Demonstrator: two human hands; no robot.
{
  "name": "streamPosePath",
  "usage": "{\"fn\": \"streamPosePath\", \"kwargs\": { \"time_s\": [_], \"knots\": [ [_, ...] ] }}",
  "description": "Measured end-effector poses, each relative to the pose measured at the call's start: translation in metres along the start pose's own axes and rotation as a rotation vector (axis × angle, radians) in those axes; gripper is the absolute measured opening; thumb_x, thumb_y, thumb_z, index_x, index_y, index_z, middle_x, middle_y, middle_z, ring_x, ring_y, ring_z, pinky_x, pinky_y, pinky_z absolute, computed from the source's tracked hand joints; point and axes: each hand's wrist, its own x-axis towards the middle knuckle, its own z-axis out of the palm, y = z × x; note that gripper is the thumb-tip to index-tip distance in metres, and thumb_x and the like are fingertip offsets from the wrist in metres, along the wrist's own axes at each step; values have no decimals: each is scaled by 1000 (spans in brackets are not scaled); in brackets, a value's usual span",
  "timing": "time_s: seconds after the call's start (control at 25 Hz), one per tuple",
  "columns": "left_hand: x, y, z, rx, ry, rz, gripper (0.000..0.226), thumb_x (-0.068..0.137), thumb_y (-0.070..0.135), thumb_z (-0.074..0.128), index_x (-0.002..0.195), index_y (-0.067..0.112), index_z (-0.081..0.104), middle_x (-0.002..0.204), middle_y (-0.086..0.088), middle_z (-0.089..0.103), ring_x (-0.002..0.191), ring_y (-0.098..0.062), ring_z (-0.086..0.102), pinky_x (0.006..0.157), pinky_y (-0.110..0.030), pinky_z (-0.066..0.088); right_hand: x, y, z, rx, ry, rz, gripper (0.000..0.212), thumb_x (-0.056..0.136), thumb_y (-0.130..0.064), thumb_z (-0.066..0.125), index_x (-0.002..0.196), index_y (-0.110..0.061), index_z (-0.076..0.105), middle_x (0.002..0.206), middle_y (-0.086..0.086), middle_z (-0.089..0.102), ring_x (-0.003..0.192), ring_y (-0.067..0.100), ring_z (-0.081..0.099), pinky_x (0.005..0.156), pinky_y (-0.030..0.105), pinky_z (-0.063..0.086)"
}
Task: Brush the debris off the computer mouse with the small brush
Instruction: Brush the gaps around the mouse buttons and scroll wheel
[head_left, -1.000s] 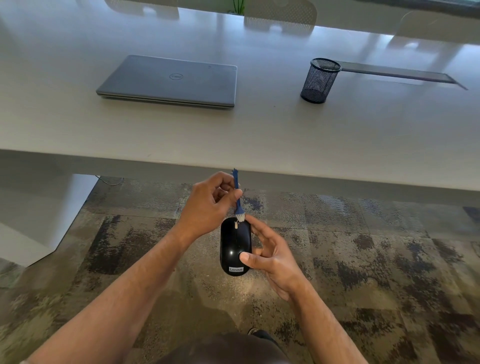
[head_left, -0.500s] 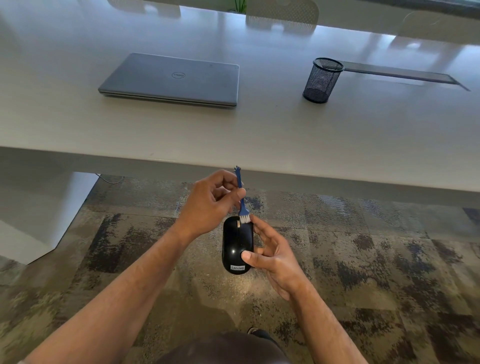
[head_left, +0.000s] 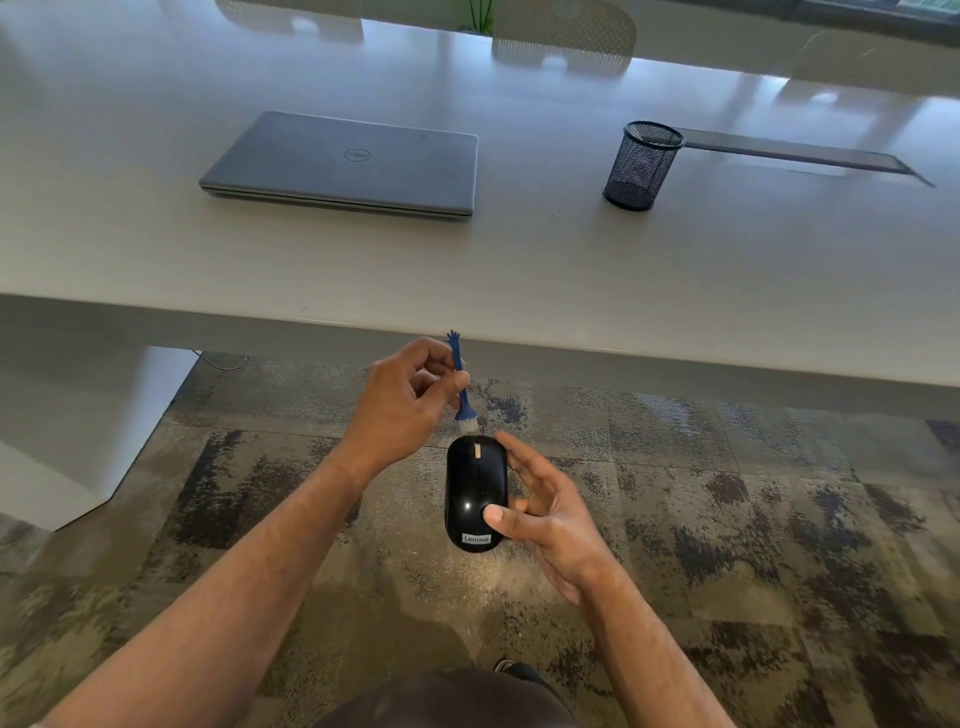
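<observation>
- The black Lenovo computer mouse (head_left: 476, 493) is held in mid-air over the patterned carpet (head_left: 727, 493), below and in front of the near edge of the bench (head_left: 519, 270), with its scroll wheel end pointing away from the person.
- The right hand (head_left: 545, 512) has its grip on the mouse: the thumb presses the top near the logo and the fingers curl round the far side. The hold looks light, so a firm stroke might tip or twist the mouse, and a slip would drop it onto the carpet.
- The left hand (head_left: 402, 402) has its grip closed on the blue handle of the small brush (head_left: 464, 392), pinched between thumb and fingers. The white bristles point down and hang just beyond the front end of the mouse, near it but apparently not touching.
- A stroke begun from there could miss the shell altogether, or push debris into the gap round the wheel rather than off it; whether any debris lies there is too small to tell.
- The thin handle, pinched high, could swivel in the fingers under pressure.
- Against the frame half a second earlier, the bristles have come off the front of the mouse, where they then rested by the wheel, and the brush hand is a little higher.
- The closed Dell laptop (head_left: 345, 163) and the mesh pen cup (head_left: 643, 165) sit on the bench as they did before.
</observation>
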Motion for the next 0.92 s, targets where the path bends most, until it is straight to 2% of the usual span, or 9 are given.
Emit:
{"fn": "streamPosePath", "kwargs": {
  "time_s": [0.12, 0.28, 0.36, 0.52, 0.64, 0.76, 0.84, 0.92],
  "knots": [
    [-2, 4, 1, -118, -71, 33, 21, 92, 18, 70, 89, 38, 63, 85, 7, 69, 73, -15, 75, 57, -27, 58, -1, -1, 0, 10, -6, 5, 81, 68, 8, 78, 140, -23, 55, 148, -5, 54, 112, 35, 71, 82, 38, 60],
    [0, 1, 2, -34, -85, -2, 19, 92, 23, 70, 89, 39, 62, 86, 9, 67, 73, -18, 74, 64, -44, 62, -2, -2, -1, -3, -19, 6, 80, 68, 7, 79, 137, -25, 58, 145, -6, 57, 112, 36, 71, 85, 41, 60],
    [0, -2, -2, 25, -51, -27, 19, 92, 24, 69, 89, 41, 61, 87, 15, 67, 73, -12, 73, 66, -48, 62, -3, -2, -2, -2, -15, 11, 81, 67, 7, 79, 139, -25, 56, 147, -5, 54, 113, 36, 71, 87, 43, 60],
    [-2, -1, -2, -42, -20, -24, 22, 91, 25, 72, 87, 45, 63, 89, 11, 70, 74, -14, 73, 64, -45, 62, -4, -2, -5, 12, -10, 8, 83, 68, 8, 78, 140, -24, 55, 149, -3, 52, 115, 37, 69, 89, 45, 59],
    [-3, 3, 3, -122, -71, 1, 8, 85, 41, 70, 90, 42, 64, 90, 8, 69, 75, -21, 74, 63, -38, 61, -3, 0, -6, 20, -13, 15, 83, 68, 8, 78, 141, -23, 55, 150, -3, 52, 116, 36, 69, 88, 45, 59],
    [-3, -2, 6, -86, -88, -15, 10, 90, 32, 71, 91, 39, 64, 91, 5, 69, 76, -35, 71, 66, -55, 59, -3, 1, -8, 25, -5, 19, 84, 68, 8, 78, 143, -22, 54, 150, -2, 52, 117, 36, 68, 88, 45, 59],
    [-2, -8, 5, -20, -63, -21, 14, 92, 25, 70, 92, 37, 63, 89, 6, 68, 75, -31, 71, 68, -52, 59, -3, 2, -9, 24, 3, 18, 85, 67, 9, 78, 143, -21, 53, 151, -1, 52, 117, 39, 68, 91, 50, 58],
    [-3, -12, 2, 49, -48, -10, 15, 92, 25, 70, 91, 38, 63, 86, 7, 68, 74, -21, 71, 68, -40, 61, -2, 1, -10, 29, 6, 16, 85, 67, 9, 78, 143, -21, 53, 151, 0, 52, 117, 39, 68, 92, 51, 58]
  ]
}}
